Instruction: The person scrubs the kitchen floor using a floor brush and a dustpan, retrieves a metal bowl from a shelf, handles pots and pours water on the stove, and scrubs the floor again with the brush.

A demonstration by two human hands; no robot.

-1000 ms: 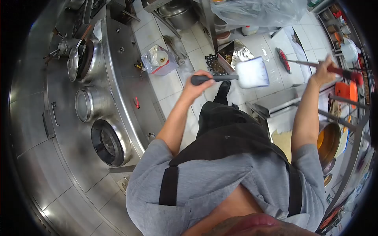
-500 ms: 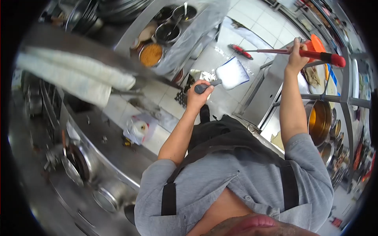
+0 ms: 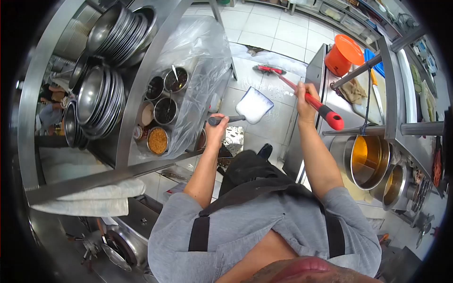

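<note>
Both hands are wrapped tightly around handles in a narrow kitchen aisle. The left hand grips the dark grey handle of a squarish, blue-edged scoop, held out above the white tiled floor; whether the white on its head is a load or its own surface cannot be told. The right hand clasps a long red-and-black pole, slanting down to a red, bar-shaped brush head near the wet tiles.

Should the scoop tip, anything loose on it could slide off. Wet tiles could cost the black shoe its footing, and a backward swing could drive the pole's rounded end into the round steel rail or the wide steel pot holding orange liquid.

Beside the right arm, a steel-sided worktop bears an orange-red bucket, a crumpled brown cloth and an orange-handled knife. Clear plastic sheeting and a round metal container of orange-brown crumbs crowd the left hand's side; stacked metal pans stand farther out.
</note>
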